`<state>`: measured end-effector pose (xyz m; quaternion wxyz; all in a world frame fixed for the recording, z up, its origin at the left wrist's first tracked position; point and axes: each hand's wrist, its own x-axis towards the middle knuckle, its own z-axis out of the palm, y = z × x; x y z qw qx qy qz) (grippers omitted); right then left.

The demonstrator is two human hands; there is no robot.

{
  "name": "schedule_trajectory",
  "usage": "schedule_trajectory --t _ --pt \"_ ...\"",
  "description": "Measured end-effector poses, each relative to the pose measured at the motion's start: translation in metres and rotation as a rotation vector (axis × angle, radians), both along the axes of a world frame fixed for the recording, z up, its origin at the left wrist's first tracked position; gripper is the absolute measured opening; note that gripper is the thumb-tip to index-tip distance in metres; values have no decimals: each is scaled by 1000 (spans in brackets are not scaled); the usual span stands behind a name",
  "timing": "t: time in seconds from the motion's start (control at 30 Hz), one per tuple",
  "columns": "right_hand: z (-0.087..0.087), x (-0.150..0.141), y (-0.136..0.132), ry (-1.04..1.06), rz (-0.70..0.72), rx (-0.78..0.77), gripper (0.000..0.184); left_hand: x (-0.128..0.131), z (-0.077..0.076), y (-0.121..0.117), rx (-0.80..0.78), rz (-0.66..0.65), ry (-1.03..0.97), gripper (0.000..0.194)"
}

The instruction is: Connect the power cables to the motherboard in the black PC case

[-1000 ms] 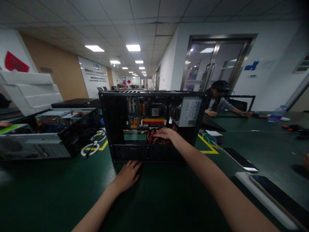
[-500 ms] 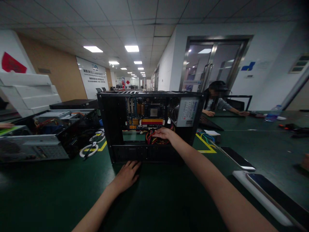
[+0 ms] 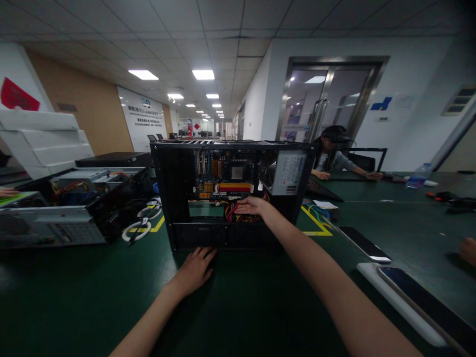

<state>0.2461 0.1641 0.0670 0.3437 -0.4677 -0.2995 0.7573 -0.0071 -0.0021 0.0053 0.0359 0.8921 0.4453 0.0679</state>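
Note:
A black desktop computer case (image 3: pixel 163 198) stands upright on the green table before me, its side open. Inside show the motherboard (image 3: pixel 208 171), a red and yellow memory slot area (image 3: pixel 235 188) and the power supply (image 3: pixel 289 171) at upper right. My right hand (image 3: pixel 255 206) reaches into the lower opening, thumb above and fingers stretched left, closed on the bundle of coloured power cables (image 3: pixel 229 210); part of the bundle is hidden. Resting flat on the table, fingers apart, my left hand (image 3: pixel 195 270) touches the case's bottom front edge.
Left stands another opened computer case (image 3: pixel 63 223), with coiled white cables (image 3: pixel 137 231) beside it. Phones (image 3: pixel 364 243) and a white slab (image 3: pixel 399 302) lie at right. A person (image 3: pixel 334 153) sits across the table near a water bottle (image 3: pixel 419 176). Another hand (image 3: pixel 468 250) shows at the right edge.
The view has shifted slightly, so the scene sits a little further left. Both my hands keep their places. At the right edge, another person's hand has come further into view.

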Motion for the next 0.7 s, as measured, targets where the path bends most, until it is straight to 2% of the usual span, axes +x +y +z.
schedule_trajectory --t 0.1,0.27,0.5,0.6,0.7 --pt "2 1 -7 -84 34 -8 13 1 1 0 -8 8 6 52" --pt "3 3 -19 -255 -159 88 18 2 2 1 -10 8 10 51" --pt "6 1 -27 -466 -298 254 19 0 -4 3 13 -2 -3 51" --pt "6 -3 -28 -608 -257 359 18 -1 -6 3 22 2 -4 51" --pt "2 -11 -28 -753 -53 475 16 -1 -4 3 8 8 6 51"
